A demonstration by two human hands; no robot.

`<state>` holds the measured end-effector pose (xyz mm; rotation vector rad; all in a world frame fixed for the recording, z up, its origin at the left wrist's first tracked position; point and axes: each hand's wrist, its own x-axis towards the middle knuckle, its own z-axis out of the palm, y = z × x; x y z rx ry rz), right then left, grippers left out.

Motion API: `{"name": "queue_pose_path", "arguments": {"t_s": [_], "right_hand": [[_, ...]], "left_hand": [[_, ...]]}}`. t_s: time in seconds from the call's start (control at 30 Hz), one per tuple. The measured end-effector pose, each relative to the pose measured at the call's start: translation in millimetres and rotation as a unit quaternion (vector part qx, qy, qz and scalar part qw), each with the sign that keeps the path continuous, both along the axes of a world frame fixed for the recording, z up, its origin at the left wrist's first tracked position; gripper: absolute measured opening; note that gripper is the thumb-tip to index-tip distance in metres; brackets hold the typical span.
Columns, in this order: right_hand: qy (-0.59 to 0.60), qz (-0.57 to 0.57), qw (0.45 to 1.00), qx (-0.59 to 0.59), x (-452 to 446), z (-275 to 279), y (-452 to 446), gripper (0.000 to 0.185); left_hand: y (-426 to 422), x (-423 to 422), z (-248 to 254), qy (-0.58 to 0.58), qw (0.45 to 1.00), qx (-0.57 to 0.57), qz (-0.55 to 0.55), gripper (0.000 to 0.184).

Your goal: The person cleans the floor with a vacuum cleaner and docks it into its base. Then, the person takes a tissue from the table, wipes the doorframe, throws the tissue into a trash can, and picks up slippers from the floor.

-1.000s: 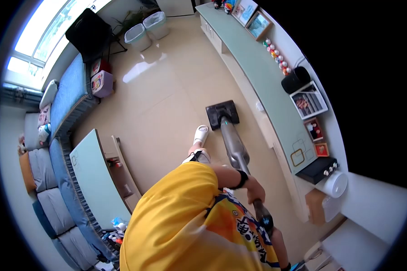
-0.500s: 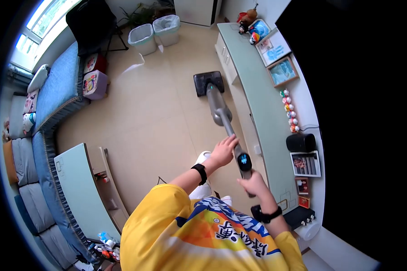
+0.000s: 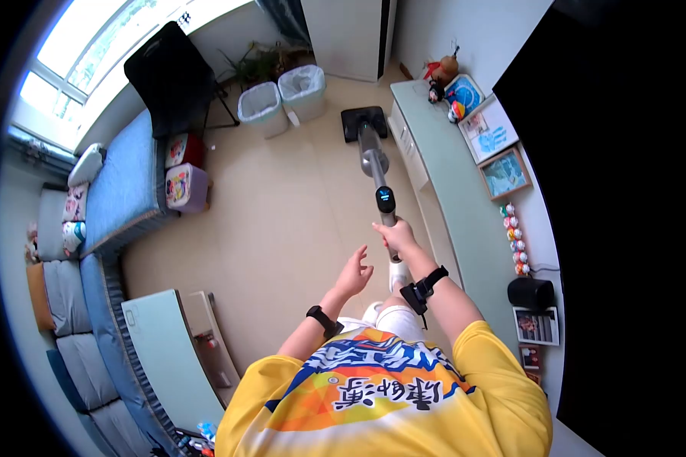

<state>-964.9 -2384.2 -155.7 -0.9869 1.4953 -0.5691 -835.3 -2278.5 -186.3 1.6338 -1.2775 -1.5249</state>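
My right hand (image 3: 398, 237) is wrapped round the handle of a grey floor washer (image 3: 371, 158). A small lit display (image 3: 386, 199) glows on top of its grip. The dark, wide floor head (image 3: 364, 124) rests on the floor beside the far end of the low cabinet. My left hand (image 3: 354, 273) hangs free to the left of the handle, fingers apart, holding nothing. A black band sits on each wrist.
A long pale-green cabinet (image 3: 453, 183) with picture frames runs along the right. Two lined bins (image 3: 263, 112) stand ahead, near a black chair (image 3: 168, 72). A blue sofa (image 3: 122, 190) and a pale-green coffee table (image 3: 156, 343) are at left; storage stools (image 3: 187, 189) stand by the sofa.
The floor washer has gone forward along the cabinet, my right hand moving with it. My left hand has let go of its tube and dropped back. The view has shifted.
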Motion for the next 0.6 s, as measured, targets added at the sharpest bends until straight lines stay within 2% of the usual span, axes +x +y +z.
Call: {"name": "queue_pose_path", "arguments": {"t_s": [0.1, 0.13, 0.17, 0.23, 0.27, 0.33, 0.37, 0.43, 0.47, 0.53, 0.6], "right_hand": [[-0.101, -0.016, 0.993, 0.05, 26, 13, -43, 0.024], [-0.151, -0.018, 0.985, 0.084, 38, 13, -59, 0.022], [-0.198, -0.019, 0.973, 0.119, 51, 13, -74, 0.02], [-0.294, -0.093, 0.934, 0.179, 85, 40, -104, 0.02], [-0.328, -0.116, 0.92, 0.18, 102, 49, -124, 0.02], [-0.422, -0.203, 0.863, 0.186, 140, 70, -158, 0.02], [-0.463, -0.175, 0.83, 0.256, 157, 58, -174, 0.024], [-0.487, -0.206, 0.803, 0.274, 194, 74, -206, 0.022], [-0.505, -0.188, 0.793, 0.283, 210, 76, -218, 0.023], [-0.525, -0.179, 0.779, 0.293, 242, 82, -242, 0.024], [-0.59, -0.138, 0.726, 0.324, 266, 91, -268, 0.021]], "left_hand": [[-68, 28, -29, 0.041, 0.999, -0.004, 0.033, 0.047], [-96, 30, 19, 0.102, 0.988, 0.089, 0.076, 0.042], [-115, 35, 36, 0.142, 0.978, 0.112, 0.107, 0.042], [-161, 53, 62, 0.22, 0.949, 0.155, 0.163, 0.042], [-180, 66, 72, 0.195, 0.945, 0.173, 0.197, 0.039], [-199, 101, 77, 0.113, 0.981, 0.03, 0.155, 0.039], [-207, 115, 78, 0.08, 0.987, -0.041, 0.136, 0.04], [-238, 136, 116, 0.038, 0.976, -0.155, 0.15, 0.041], [-251, 154, 125, -0.014, 0.978, -0.136, 0.157, 0.044], [-283, 196, 123, -0.059, 0.974, -0.17, 0.137, 0.045], [-312, 239, 127, -0.057, 0.975, -0.182, 0.112, 0.045]]}}
